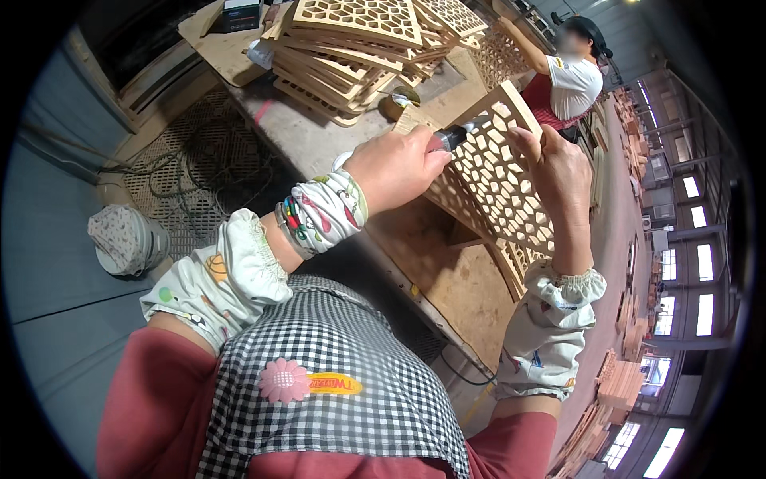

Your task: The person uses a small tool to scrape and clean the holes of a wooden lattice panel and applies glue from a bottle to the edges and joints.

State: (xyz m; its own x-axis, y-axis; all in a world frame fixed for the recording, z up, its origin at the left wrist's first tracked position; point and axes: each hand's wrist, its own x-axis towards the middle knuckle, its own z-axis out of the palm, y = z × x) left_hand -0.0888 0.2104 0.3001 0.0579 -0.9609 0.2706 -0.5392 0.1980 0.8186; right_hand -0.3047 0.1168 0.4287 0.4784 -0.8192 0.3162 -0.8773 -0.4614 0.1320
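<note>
Wooden lattice panel (499, 172), tool (455, 137) mostly hidden by left hand (392, 168)

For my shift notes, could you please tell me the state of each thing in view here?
Left hand: closed around a small power tool.
Right hand: gripping the lattice panel.
Lattice panel: tilted, propped on the workbench.
Stack of panels: piled unevenly.
</note>
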